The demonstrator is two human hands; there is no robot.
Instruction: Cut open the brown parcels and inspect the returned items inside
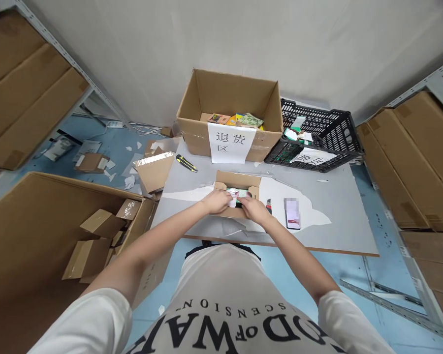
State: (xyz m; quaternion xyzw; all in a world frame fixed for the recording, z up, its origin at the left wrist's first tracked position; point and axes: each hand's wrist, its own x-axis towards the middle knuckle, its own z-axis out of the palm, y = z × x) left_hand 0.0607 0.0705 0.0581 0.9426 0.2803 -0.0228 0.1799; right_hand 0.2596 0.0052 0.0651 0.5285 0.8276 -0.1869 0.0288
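Note:
A small open cardboard box [239,180] lies on the grey table [332,216] in front of me. Both hands reach into its near side. My left hand [217,201] and my right hand [254,209] pinch a small flat packet [239,195] with white, green and pink print, held between them over the box. How much of the packet sits inside the box is hidden by my fingers.
A phone [292,213] and a small red cutter [268,205] lie right of the box. Behind stand a large labelled carton [229,115] with small packs and a black crate [317,135]. A yellow-black knife [186,163] lies left. A big carton of empty boxes [51,236] stands on the floor.

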